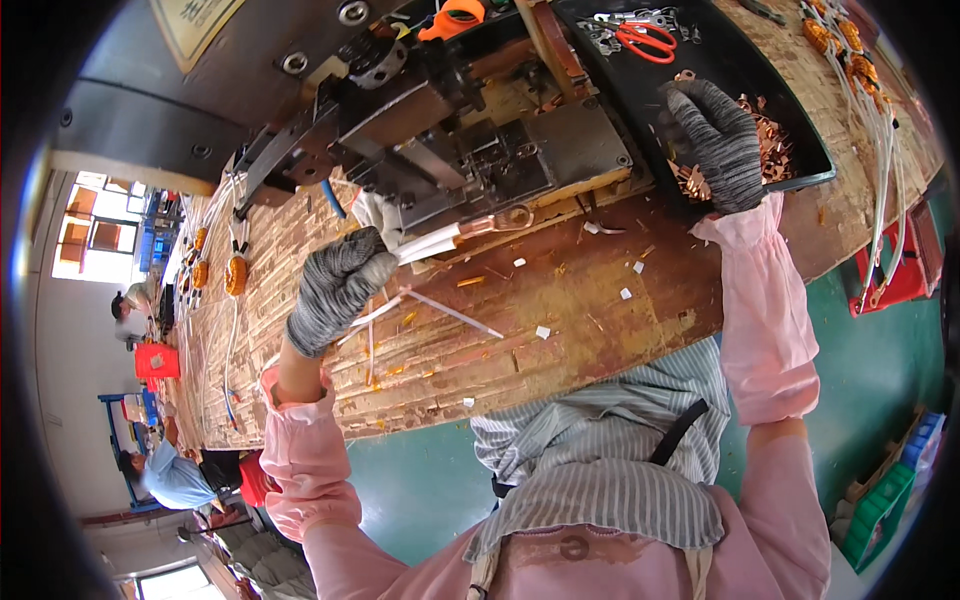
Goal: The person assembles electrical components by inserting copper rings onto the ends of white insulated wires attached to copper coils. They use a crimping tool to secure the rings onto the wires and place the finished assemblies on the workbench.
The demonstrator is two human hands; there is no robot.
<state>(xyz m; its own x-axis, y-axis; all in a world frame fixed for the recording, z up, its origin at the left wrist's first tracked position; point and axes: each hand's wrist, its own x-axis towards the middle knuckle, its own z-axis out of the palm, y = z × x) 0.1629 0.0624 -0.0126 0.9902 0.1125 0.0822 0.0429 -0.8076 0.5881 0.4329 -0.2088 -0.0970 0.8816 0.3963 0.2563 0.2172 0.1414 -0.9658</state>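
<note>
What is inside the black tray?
The black tray holds copper pieces, red-handled scissors and small silvery metal parts. The gloved right hand hides whatever lies directly beneath it.

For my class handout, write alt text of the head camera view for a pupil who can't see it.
A worker's gloved left grip holds white wires ending in a copper ring terminal beside a metal machine. The gloved right grip is at a black tray holding small copper pieces on a wooden bench.

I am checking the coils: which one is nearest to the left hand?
The left group's rightmost coil; the others lie farther from the left hand.
</note>
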